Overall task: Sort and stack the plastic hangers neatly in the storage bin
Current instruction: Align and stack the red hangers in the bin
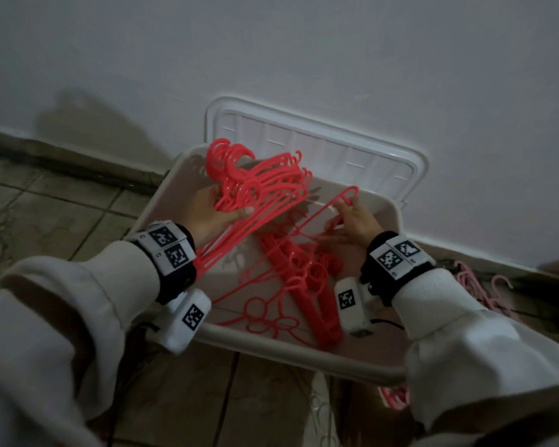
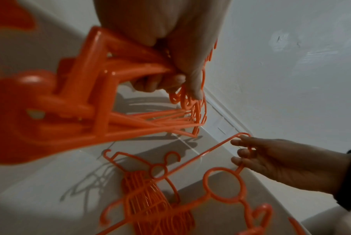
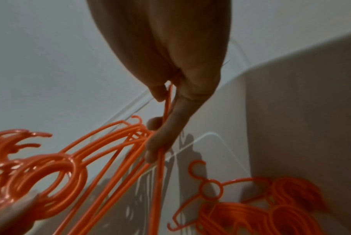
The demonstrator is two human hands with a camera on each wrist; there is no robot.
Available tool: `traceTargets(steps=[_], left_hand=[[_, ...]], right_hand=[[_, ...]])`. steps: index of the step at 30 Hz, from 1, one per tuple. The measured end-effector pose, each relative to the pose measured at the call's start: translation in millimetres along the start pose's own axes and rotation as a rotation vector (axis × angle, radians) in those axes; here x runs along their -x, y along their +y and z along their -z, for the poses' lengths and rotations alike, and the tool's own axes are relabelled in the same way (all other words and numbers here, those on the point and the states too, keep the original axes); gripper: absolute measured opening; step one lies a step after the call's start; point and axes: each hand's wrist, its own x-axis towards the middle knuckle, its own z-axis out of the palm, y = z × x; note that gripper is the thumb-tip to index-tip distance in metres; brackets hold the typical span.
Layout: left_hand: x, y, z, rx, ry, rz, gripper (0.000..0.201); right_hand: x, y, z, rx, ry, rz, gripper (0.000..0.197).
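Red plastic hangers: three groups, all within the storage bin (image 1: 307,362). Held bundle (image 1: 265,191) is raised above the bin's far-left corner, hooks nested and pointing away, arms fanning down toward the left wrist. Left hand (image 1: 217,211) has fingers and thumb curled round the bundle near the necks; likely gripped there so the hooks stay aligned. Single hanger (image 1: 333,208) is pinched at its end by the right hand (image 1: 355,217) between thumb and fingertips, the long bar slanting down-left. Judgement: it is being brought over to join the bundle, held by the end so the hook is free to slot in. Loose pile (image 1: 300,279) lies on the bin floor below both hands, partly stacked, partly tangled.

Bin is pale and shallow, sitting on a tiled floor (image 1: 62,217). Its lid (image 1: 307,140) leans upright against the white wall behind. Pink hangers (image 1: 484,291) lie on the floor outside the bin, to its right, untouched.
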Motion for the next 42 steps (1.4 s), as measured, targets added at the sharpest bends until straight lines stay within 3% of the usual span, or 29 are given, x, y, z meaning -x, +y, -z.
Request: traceTargets(steps=[8,15,18,20,24,28,32,37,42], left_hand=[[-2.7,-6.3,5.1,-0.004,0.059,-0.018,0.036],[-4.5,-7.5,6.7,0.003,0.055,-0.036,0.036],[-4.9,-6.0,6.5,0.024,0.044,-0.055,0.035],[-5.3,-6.6,6.7,0.054,0.036,-0.049,0.036],[-4.6,-8.2,6.9,0.086,0.054,-0.019,0.035],[-4.3,-9.3,8.3,0.068,0.044,-0.025,0.034],[-2.7,-7.5,13.5,0.085,0.039,-0.050,0.040],[-2.3,-5.1,18.5,0.056,0.071,-0.105,0.036],[-3.4,-6.3,17.4,0.074,0.101,-0.073,0.034]], right_hand=[[-1.3,-2.7,8.6,-0.055,0.043,0.278,0.015],[-6.6,30.1,-1.1,-0.198,0.229,0.067,0.023],[-7.1,47.1,-5.9,-0.307,0.157,-0.085,0.035],[-7.3,58.2,-15.3,-0.236,0.110,-0.146,0.021],[-11.3,67.2,-25.0,-0.308,0.199,-0.014,0.033],[-15.2,68.8,-25.6,-0.383,0.196,0.067,0.040],[-16.8,67.9,-22.8,-0.400,0.193,0.090,0.039],[-26.0,67.2,-17.7,-0.370,0.330,0.061,0.039],[-31.5,65.1,-10.7,-0.245,0.395,0.072,0.040]])
